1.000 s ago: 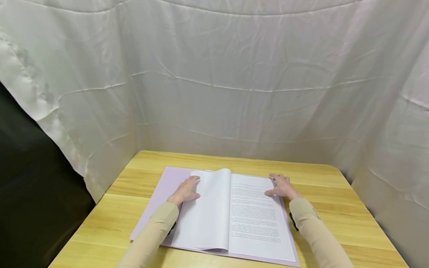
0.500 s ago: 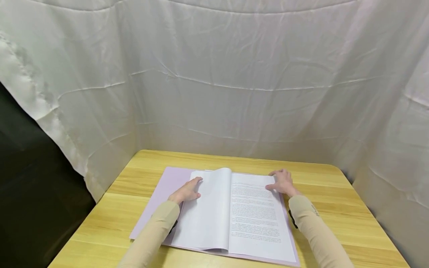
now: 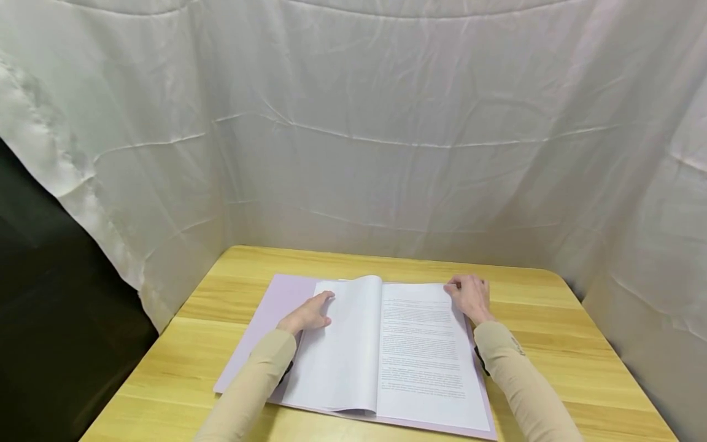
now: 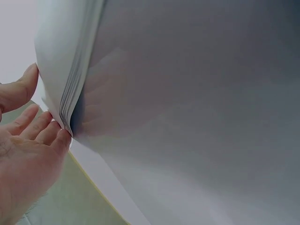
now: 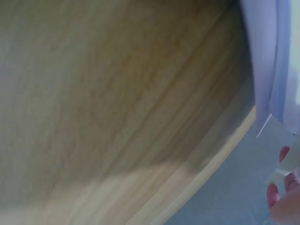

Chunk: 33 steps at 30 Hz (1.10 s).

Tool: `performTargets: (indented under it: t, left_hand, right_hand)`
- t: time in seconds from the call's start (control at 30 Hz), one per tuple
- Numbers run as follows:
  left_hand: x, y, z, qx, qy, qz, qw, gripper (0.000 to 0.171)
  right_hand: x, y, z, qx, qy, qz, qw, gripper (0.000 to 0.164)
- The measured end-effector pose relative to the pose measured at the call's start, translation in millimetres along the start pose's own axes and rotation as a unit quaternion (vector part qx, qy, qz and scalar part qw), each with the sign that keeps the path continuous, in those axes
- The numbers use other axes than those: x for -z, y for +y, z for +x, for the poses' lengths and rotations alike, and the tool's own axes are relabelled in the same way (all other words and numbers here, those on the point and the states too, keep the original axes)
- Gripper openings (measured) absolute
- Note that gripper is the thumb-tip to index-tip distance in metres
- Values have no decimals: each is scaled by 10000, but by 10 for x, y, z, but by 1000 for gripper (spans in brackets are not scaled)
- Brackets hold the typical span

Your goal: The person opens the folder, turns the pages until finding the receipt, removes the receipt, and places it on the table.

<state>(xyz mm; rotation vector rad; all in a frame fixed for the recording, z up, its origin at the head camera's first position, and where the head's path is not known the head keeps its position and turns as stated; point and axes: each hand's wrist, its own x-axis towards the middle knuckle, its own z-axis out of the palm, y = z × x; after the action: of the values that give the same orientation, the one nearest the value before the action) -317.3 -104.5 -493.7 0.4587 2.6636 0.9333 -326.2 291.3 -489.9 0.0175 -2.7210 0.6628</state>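
A lilac folder (image 3: pixel 287 291) lies spread on the table, with white sheets inside. On its left half are turned-over blank pages (image 3: pixel 342 344), curved up at the spine. My left hand (image 3: pixel 306 314) rests on their outer edge with its fingers and thumb spread. In the left wrist view, that hand's fingers (image 4: pixel 40 129) touch the edge of the page stack (image 4: pixel 77 79). On the right side is a printed sheet (image 3: pixel 420 356). Its top right corner is pinched by my right hand (image 3: pixel 469 296), whose fingertips (image 5: pixel 273 194) show partly in the right wrist view.
The folder sits on a wooden table (image 3: pixel 552 344) with rounded far corners. Pale grey cloth (image 3: pixel 386 153) hangs behind and along both sides. A dark area (image 3: pixel 55 294) is at the left, past the cloth's edge.
My right hand has moved slightly up and its fingers have closed on the printed sheet's top right corner. The left hand has hardly moved on the blank pages.
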Motion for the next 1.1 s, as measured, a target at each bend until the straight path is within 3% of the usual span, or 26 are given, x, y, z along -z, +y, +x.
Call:
performTargets:
  t: [0.2,0.43,0.7,0.93,1.1]
  left_hand:
    - [3,-4,13,-53,-14,71,10000,61]
    - [11,8,5,-85,-6,72,9999,59]
    - [24,15,-14,-110,-48,83,9999,60]
    - [44,19,-35,-171,-76,122,9998,60]
    - [42,25,-41,-289,-177,93,9994,63]
  right_hand:
    - [5,-9,-8,241,262,-287,9990,23]
    - [5,-17,-29,152,285,-407,9986,27]
    - [33,-41,-55,-164,305,482,9982,28]
    - [88,-103,-59,-266,194,670,9972,30]
    - [176,-151,-36,-521,-217,1221,9909,32]
